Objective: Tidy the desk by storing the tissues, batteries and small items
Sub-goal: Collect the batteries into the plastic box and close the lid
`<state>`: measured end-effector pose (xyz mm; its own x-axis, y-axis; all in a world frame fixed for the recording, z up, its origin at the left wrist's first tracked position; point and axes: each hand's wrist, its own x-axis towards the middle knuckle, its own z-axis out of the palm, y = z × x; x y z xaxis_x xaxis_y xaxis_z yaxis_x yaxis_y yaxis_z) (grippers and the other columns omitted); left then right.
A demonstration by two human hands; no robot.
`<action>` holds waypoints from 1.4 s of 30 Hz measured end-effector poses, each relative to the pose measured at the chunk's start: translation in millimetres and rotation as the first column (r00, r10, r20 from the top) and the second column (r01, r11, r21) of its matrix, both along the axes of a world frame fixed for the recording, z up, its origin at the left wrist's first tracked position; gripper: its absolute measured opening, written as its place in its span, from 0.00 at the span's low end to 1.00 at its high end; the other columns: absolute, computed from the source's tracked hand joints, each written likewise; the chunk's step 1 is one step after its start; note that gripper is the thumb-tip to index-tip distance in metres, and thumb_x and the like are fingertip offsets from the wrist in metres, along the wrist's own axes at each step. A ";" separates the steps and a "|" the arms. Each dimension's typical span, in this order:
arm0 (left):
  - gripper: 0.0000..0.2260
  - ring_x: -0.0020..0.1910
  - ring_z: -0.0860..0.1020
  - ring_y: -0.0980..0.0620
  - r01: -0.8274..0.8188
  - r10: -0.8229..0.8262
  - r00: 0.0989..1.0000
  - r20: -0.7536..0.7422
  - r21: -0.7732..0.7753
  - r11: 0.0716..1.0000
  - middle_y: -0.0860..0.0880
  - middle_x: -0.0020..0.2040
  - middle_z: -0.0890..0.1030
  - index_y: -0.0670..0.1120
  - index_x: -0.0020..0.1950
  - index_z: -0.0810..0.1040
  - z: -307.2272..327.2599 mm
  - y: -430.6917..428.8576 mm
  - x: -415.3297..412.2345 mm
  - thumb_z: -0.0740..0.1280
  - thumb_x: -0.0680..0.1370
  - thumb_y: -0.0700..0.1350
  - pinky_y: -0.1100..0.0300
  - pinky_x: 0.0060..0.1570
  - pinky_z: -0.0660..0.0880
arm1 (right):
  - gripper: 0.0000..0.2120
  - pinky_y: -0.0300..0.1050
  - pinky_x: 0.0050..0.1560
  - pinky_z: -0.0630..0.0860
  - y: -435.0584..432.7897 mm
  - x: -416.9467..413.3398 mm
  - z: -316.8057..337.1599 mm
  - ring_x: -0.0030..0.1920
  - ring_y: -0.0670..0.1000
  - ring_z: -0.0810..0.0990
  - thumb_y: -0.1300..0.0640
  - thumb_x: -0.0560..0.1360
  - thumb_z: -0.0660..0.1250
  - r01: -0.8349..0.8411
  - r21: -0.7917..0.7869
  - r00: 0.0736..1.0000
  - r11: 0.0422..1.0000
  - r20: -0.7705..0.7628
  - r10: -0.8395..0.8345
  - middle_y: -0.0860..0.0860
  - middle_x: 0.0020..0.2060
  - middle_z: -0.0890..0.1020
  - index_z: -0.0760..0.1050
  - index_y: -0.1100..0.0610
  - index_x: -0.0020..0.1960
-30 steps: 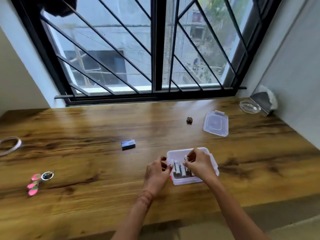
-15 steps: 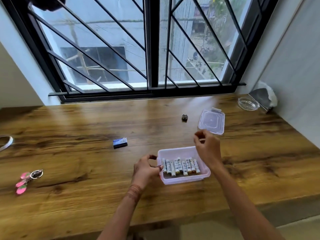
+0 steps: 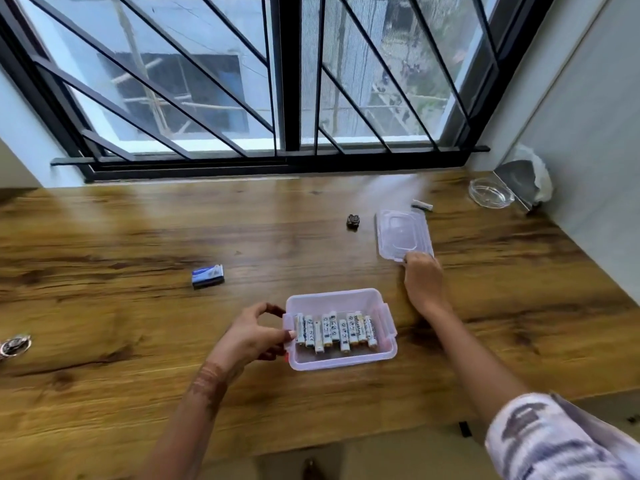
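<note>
A clear plastic box [image 3: 346, 362] stands near the desk's front edge with several white batteries [image 3: 334, 330] lying side by side in it. My left hand [image 3: 254, 336] grips the box's left wall by its clip. Farther back to the right lies the clear lid [image 3: 403, 233]. My right hand [image 3: 420, 277] reaches its near edge, fingertips on the lid's front rim. One loose battery [image 3: 421, 205] lies just behind the lid.
A small blue box [image 3: 207, 276] lies left of centre, a small dark object [image 3: 353, 221] left of the lid. A glass dish [image 3: 491, 196] and a tissue holder [image 3: 523, 181] stand at the back right corner. A key ring [image 3: 14, 344] shows at the left edge.
My right hand left the batteries in the box and moved back and right to the lid's near edge. My left hand stayed on the box.
</note>
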<state>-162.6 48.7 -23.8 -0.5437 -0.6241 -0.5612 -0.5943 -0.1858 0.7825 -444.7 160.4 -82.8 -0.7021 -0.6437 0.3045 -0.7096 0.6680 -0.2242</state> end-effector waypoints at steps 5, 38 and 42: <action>0.15 0.27 0.77 0.52 -0.051 0.051 0.999 -0.005 0.047 0.998 0.44 0.33 0.81 0.47 0.52 0.74 -2.2 1.7 -1.5 0.71 0.70 0.34 0.61 0.30 0.78 | 0.10 0.52 0.43 0.77 11.7 -2.2 -5.9 0.39 0.60 0.82 0.75 0.65 0.66 -0.121 0.057 0.980 0.991 -0.154 0.128 0.61 0.37 0.82 0.77 0.65 0.44; 0.19 0.52 0.80 0.49 -0.311 0.281 0.938 -0.203 -0.133 0.941 0.46 0.54 0.81 0.42 0.61 0.75 -15.8 46.3 1.7 0.71 0.72 0.46 0.49 0.53 0.78 | 0.09 0.37 0.36 0.78 54.2 120.8 52.5 0.43 0.47 0.80 0.58 0.76 0.64 0.322 -0.427 0.669 0.845 0.734 0.117 0.51 0.46 0.81 0.76 0.58 0.55; 0.20 0.48 0.81 0.50 -0.281 0.251 0.956 -0.152 -0.222 0.934 0.46 0.51 0.82 0.42 0.59 0.77 -16.5 41.9 -0.9 0.74 0.69 0.44 0.48 0.52 0.79 | 0.11 0.34 0.35 0.73 58.2 123.9 49.9 0.44 0.48 0.78 0.54 0.75 0.66 0.216 -0.355 0.777 0.910 0.627 0.060 0.52 0.47 0.80 0.77 0.59 0.54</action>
<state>-163.6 90.6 -40.3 -0.3926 -0.8625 -0.3194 -0.4489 -0.1234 0.8850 -320.8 218.6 -32.9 -0.8646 -0.5024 -0.0004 -0.2745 0.4732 -0.8371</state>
